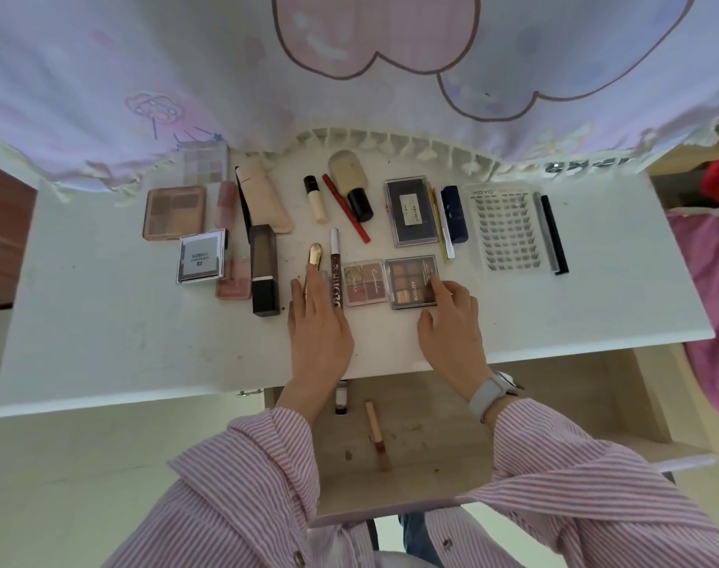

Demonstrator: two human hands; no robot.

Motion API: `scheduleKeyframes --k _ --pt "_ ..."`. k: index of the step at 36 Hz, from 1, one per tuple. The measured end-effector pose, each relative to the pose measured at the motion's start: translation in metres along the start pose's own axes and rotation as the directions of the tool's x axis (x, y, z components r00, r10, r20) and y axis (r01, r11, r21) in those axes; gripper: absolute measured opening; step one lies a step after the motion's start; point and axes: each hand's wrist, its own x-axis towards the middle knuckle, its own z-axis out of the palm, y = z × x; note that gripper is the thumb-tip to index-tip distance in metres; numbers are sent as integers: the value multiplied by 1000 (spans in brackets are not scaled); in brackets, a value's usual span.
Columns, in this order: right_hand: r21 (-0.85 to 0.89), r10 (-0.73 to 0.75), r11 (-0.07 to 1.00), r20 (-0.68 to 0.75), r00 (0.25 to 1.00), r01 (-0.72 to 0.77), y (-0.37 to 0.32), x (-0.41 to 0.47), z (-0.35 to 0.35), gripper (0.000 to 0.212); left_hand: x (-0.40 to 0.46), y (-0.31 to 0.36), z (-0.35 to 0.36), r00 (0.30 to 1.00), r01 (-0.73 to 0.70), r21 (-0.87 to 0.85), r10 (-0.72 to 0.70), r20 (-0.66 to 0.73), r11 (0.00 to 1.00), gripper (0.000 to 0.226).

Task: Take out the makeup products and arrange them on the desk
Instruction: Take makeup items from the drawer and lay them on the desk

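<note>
Several makeup products lie in rows on the white desk. My left hand rests flat on the desk, fingers over a gold tube and next to a brown pencil. My right hand touches the right edge of a dark eyeshadow palette with its fingertips; a pink palette lies beside it. The open drawer below the desk holds a small dark bottle and a peach lip pencil.
Further back lie a lash tray, a navy case, a red pencil, a foundation bottle, a tall dark box and a silver compact. A patterned curtain hangs over the desk's back edge.
</note>
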Motion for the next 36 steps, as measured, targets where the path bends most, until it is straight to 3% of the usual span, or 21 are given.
scheduleKeyframes --k 7,13,20,27,36 --pt "-6 -26 1000 24 999 26 4 -5 -2 47 4 -4 -2 999 -36 129 34 19 991 59" --pt "-26 -21 999 26 999 21 3 -6 -2 46 5 -3 -4 998 54 112 -51 -30 992 63" --pt "-97 -13 995 53 999 18 5 -7 0 50 11 -3 -3 998 63 160 -59 -28 985 71" --pt "-255 -147 954 51 988 155 7 -7 2 55 15 -3 -1 997 73 252 -75 0 965 74" --pt "-395 -246 854 264 933 337 -2 8 8 59 12 -12 4 1000 -8 270 3 19 963 67"
